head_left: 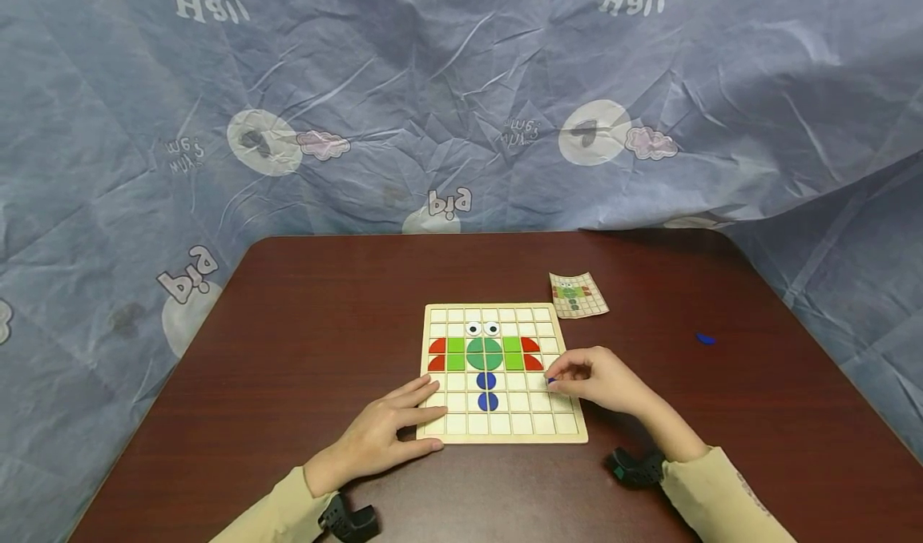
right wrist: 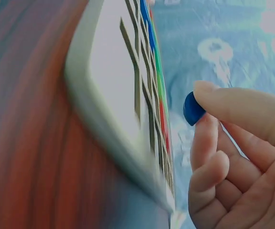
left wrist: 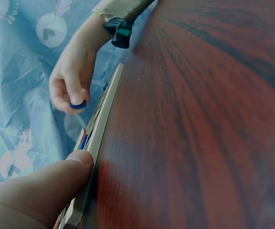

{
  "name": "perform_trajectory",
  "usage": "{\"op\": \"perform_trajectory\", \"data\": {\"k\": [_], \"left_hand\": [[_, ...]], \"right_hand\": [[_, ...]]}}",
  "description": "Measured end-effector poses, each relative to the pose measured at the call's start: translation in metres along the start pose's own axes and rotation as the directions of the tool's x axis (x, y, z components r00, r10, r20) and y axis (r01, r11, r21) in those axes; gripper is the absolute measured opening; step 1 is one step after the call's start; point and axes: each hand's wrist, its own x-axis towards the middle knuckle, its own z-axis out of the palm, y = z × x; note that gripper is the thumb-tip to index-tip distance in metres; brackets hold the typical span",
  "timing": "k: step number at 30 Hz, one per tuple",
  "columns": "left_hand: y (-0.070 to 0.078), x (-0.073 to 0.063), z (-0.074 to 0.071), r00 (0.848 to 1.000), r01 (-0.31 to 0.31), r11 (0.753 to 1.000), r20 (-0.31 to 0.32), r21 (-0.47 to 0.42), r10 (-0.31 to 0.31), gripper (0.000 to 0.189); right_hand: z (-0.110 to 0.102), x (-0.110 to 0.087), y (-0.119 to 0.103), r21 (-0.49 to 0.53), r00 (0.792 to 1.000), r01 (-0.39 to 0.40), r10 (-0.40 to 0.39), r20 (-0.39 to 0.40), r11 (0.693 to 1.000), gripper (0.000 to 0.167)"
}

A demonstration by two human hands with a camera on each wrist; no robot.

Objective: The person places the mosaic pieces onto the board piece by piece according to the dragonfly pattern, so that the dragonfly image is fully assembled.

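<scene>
A pale wooden grid board (head_left: 521, 424) lies on the table, with flat coloured pieces set in its squares. Two white eye pieces (head_left: 473, 329) top a green circle (head_left: 484, 354), flanked by light green squares (head_left: 456, 354) and red curved pieces (head_left: 437, 362). Below the green circle are blue rounded pieces (head_left: 487, 401). My left hand (head_left: 375, 435) rests on the board's left edge, fingers spread and fairly straight. Over the board's right side, my right hand (head_left: 606, 379) pinches a small blue quarter-circle piece (right wrist: 193, 109) between thumb and finger.
Behind the board's far right corner lies a printed pattern card (head_left: 580, 296) showing a similar figure. One loose blue piece (head_left: 705, 339) lies farther right on the dark reddish table (head_left: 324, 319). A printed blue-grey cloth (head_left: 404, 126) hangs behind the table.
</scene>
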Motion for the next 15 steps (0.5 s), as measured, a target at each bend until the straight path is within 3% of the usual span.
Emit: {"op": "perform_trajectory", "data": {"k": [15], "left_hand": [[0.0,0.001,-0.001,1.0,0.005,1.0,0.011,-0.003,-0.005,0.046]], "right_hand": [[0.051,0.034,-0.03,0.192,0.992,0.01,-0.034,0.125,0.981,0.015]]}}
